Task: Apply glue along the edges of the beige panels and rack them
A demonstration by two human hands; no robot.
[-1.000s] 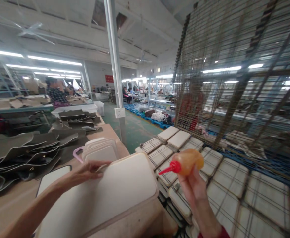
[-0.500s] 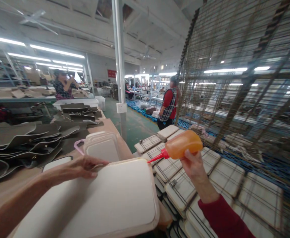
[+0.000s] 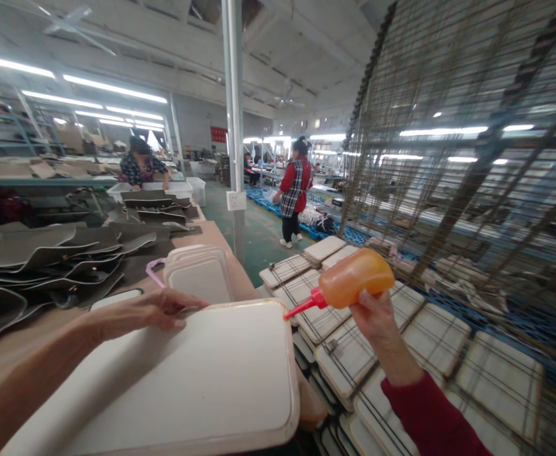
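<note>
My right hand (image 3: 377,320) is closed around an orange squeeze bottle (image 3: 356,282) with a red nozzle. The nozzle tip points at the far right corner of a large white rounded panel (image 3: 202,380) lying on the brown table (image 3: 16,351). My left hand (image 3: 157,311) rests on the panel's far edge with fingers laid flat, holding it down. Its thumb side is partly hidden.
A stack of smaller white panels (image 3: 199,275) sits behind the big one. Dark grey leather pieces (image 3: 54,259) cover the table's left. Wire racks of panels (image 3: 377,354) lie low on the right, a tall wire rack (image 3: 468,158) beyond. A person in red (image 3: 294,190) walks the aisle by a pillar (image 3: 235,126).
The bottle has swung left so its nozzle now reaches the panel's corner. The person in red has walked left along the aisle. My left hand has stayed on the panel's edge.
</note>
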